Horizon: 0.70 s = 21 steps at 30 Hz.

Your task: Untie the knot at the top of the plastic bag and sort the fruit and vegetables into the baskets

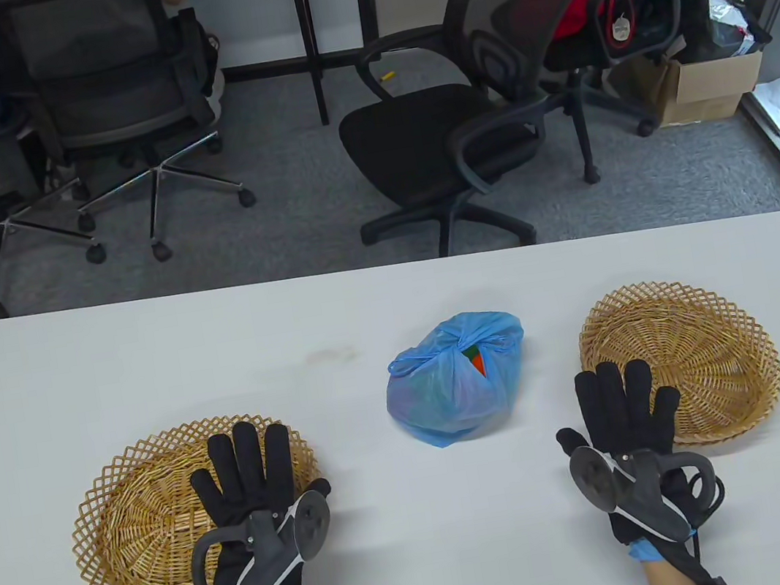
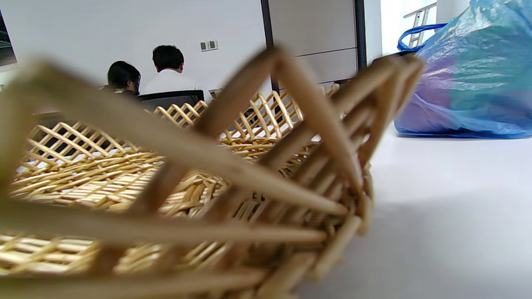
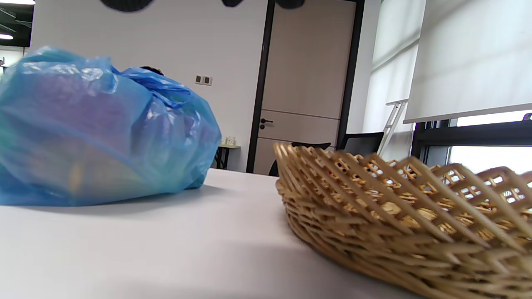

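A knotted blue plastic bag (image 1: 453, 384) sits mid-table, something orange showing near its knot; it appears too in the left wrist view (image 2: 469, 79) and the right wrist view (image 3: 95, 133). A wicker basket (image 1: 142, 528) lies at the left, another wicker basket (image 1: 688, 349) at the right. My left hand (image 1: 251, 466) lies flat with straight fingers over the left basket's near side. Flat and straight-fingered as well, my right hand (image 1: 619, 404) rests on the table just left of the right basket. Neither hand holds anything.
The white table (image 1: 392, 307) ends at its far edge, with office chairs (image 1: 480, 115) on the floor beyond. The left basket's rim (image 2: 249, 174) fills the left wrist view. People sit in the background of that view.
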{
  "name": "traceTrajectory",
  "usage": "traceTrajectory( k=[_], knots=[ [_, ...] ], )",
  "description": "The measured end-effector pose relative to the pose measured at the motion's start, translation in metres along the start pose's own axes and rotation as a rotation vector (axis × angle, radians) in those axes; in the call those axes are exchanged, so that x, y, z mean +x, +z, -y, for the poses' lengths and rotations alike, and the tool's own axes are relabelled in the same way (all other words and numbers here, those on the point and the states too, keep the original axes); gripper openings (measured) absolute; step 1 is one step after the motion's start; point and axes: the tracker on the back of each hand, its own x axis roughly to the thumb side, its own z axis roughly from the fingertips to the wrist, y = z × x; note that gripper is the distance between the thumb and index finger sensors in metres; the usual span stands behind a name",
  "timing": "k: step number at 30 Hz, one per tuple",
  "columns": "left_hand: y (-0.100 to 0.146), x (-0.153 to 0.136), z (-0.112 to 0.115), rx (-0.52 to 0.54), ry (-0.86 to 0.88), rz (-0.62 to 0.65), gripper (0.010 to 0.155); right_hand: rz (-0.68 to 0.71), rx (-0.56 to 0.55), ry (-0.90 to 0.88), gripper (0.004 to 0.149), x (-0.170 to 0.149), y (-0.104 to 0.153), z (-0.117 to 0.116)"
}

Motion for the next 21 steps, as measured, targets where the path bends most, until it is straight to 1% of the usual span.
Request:
traceTrajectory(
  k=[7, 11, 15, 16, 18, 21],
  knots=[
    [-0.001, 0.009, -0.003, -0.016, 0.017, 0.028, 0.088, -0.001, 0.007, -0.005, 0.072, 0.0, 0.0, 0.0],
    [-0.009, 0.024, -0.012, -0.013, 0.069, 0.081, 0.087, 0.003, 0.017, -0.01, 0.072, 0.001, 0.0, -0.001],
    [-0.03, 0.052, -0.032, -0.037, 0.127, 0.153, 0.086, -0.002, 0.021, -0.024, 0.072, 0.0, 0.0, -0.001],
    [-0.041, 0.064, -0.04, -0.053, 0.163, 0.165, 0.086, -0.004, 0.025, -0.035, 0.072, 0.0, 0.0, -0.002],
    [-0.055, 0.08, -0.05, -0.066, 0.207, 0.184, 0.085, -0.005, 0.03, -0.045, 0.072, -0.001, 0.0, -0.002],
    [-0.078, 0.108, -0.06, -0.093, 0.216, 0.198, 0.084, -0.011, 0.035, -0.063, 0.072, -0.002, -0.001, -0.003]
  ],
)
